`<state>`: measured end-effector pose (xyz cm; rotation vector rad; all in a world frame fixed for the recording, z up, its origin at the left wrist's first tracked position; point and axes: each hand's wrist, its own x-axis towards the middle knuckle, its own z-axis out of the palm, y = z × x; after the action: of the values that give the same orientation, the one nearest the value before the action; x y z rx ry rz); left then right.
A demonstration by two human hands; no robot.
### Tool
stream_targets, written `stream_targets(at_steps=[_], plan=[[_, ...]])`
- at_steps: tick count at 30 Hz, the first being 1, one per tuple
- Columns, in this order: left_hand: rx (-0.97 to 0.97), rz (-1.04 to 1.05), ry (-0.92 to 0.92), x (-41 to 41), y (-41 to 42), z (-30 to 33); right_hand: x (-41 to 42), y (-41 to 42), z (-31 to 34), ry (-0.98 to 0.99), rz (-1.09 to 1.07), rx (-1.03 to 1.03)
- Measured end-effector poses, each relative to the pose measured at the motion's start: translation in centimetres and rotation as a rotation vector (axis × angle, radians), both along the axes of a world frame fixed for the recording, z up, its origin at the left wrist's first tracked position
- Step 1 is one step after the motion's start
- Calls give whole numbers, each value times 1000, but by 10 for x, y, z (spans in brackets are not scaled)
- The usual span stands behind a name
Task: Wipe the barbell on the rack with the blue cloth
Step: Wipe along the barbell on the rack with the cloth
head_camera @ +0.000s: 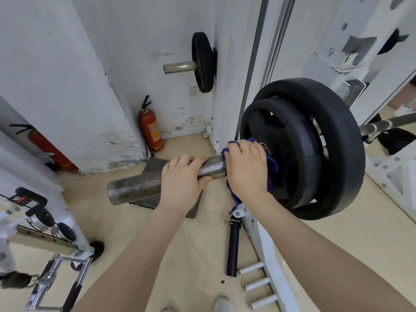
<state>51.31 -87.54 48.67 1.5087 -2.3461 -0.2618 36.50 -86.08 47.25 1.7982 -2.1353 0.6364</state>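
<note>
Gym corner: scuffed white walls, pale beige floor (337, 255), white steel rack (396, 174) at right. A red fire extinguisher (151, 129) stands against the wall.

Long grey steel barbell (135, 188) lies across the rack, its bare sleeve end pointing toward the camera-left. Two black rubber weight plates (326, 154) are loaded on the sleeve, the smaller one outermost.

Left hand (182, 179) is wrapped over the bare sleeve, fingers curled round it, apparently steadying. Right hand (247, 165) clasps the soft blue cloth (273, 170) round the sleeve, hard up against the smaller plate; loose cloth ends hang below the hand.

Handling, as judged: bar is heavy and rigid, held by the rack, unlikely to shift; sleeve may spin, so the left grip helps. Cloth is limp and light; keep it bunched in the palm, wrapped round the steel.
</note>
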Motion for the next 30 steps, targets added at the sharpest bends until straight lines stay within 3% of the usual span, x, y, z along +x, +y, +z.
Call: stream_targets(at_steps=[5,7,10,13,20,24,25,27,30], plan=[[59,-19,11,3,-1,6,3,10,-10,139,314,-17],[115,-43,59,12,2,12,-12,10,-6,117,201,12],[90,-58,116,33,12,18,-11,10,-2,-136,-62,22],[58,-10,258,56,21,19,26,7,-4,-245,-87,-31],[35,58,390,104,39,7,111,16,-6,-413,176,-27],[69,52,495,109,48,3,132,28,-2,-417,422,109],[68,53,512,107,51,3,128,33,3,-490,486,151],[71,43,535,101,56,5,111,46,17,-822,522,261],[108,-51,545,82,61,12,73,69,28,-1313,464,234]])
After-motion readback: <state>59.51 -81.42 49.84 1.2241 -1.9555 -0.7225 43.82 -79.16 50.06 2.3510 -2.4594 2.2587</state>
